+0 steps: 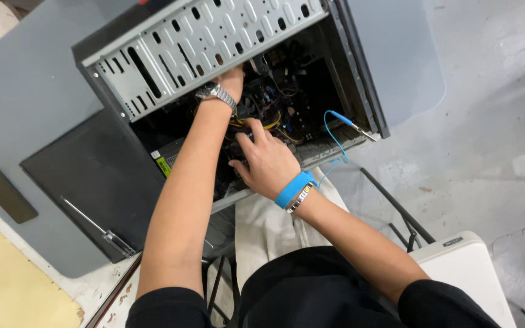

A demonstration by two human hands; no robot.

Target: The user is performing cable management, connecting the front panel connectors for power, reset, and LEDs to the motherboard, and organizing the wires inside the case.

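The open computer case point(214, 42) lay on the grey table point(25, 91), far from you. Your left hand point(231, 79) reached deep inside, its fingers hidden. Your right hand point(265, 161), fingers spread, pressed on the parts near the yellow wires point(273, 123).

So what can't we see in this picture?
Head view only:
- Left hand fingers: hidden behind the drive cage, so what they touch is unknown.
- Right hand fingertips: buried among dark parts and cables, grip unclear.
- Inside the computer case: too dark to tell the parts apart.
- Blue cord clip: too small to see clearly.
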